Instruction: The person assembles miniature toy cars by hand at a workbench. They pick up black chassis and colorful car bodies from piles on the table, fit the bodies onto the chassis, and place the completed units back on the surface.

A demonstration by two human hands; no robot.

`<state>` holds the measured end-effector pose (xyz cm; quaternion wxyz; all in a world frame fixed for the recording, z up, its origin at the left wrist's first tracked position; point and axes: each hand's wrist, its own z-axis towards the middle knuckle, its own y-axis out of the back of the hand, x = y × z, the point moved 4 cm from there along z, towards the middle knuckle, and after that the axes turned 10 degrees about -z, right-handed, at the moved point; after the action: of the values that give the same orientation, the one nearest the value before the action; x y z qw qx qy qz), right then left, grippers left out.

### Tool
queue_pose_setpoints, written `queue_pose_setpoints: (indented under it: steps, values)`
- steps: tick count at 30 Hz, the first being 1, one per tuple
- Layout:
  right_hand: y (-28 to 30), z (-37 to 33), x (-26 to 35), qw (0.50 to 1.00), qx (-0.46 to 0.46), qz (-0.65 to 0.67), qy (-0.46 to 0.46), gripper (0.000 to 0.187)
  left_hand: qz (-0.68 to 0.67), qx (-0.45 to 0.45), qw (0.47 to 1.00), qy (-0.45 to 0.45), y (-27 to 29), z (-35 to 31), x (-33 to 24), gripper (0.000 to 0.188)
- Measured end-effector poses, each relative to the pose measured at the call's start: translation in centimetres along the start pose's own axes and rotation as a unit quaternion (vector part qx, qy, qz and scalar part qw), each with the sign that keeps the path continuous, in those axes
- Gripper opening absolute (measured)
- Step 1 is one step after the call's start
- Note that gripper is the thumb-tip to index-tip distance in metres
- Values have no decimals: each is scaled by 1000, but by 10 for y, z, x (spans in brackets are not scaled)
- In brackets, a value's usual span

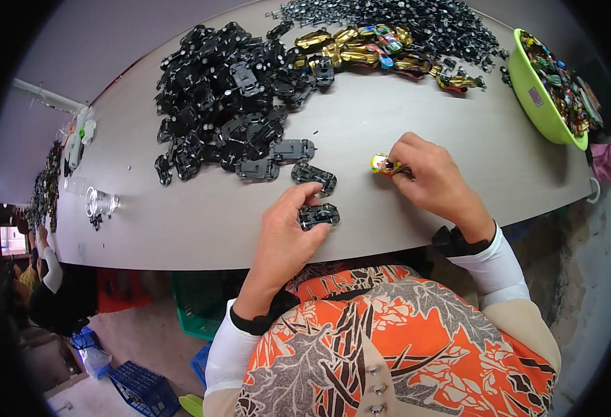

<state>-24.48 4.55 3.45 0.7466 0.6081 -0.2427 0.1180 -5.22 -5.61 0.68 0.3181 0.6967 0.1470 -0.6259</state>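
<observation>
My left hand [283,226] has its thumb and fingers round a black toy car chassis [319,217] at the table's near edge. Just beyond it, by my fingertips, lies another black chassis [310,176]. Two more chassis lie flat farther off, a greyish one [293,150] and one beside it [257,169]. Farther right, my right hand [427,174] is closed on a small yellow and red toy car body [380,164]. Only the left end of that body shows; the fingers cover the rest.
A big heap of black chassis [211,90] covers the left back. Gold and coloured car bodies [361,54] lie beside it, before a pile of small wheels [416,28]. A lime green basin [538,104] holds more bodies. A clear cup [100,201] stands left. Another person [50,267] works far left.
</observation>
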Motion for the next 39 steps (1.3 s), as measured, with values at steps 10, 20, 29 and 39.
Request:
queue_pose_setpoints:
  steps: [10,20,29,39]
  values:
    - [-51,-12,38,845,95,518,-93,24,-404,-2,912,69,-2,-3,-3,55]
    - [-40,-16,37,847,-40,520,-98,29,-555,9,824,115,-2,-10,13,44]
    - [-36,-17,44,863,-69,494,-78,30,-550,24,829,99,-3,-9,9,42]
    - [-37,-18,46,874,-49,479,-65,30,-547,33,831,93,-1,-11,7,43]
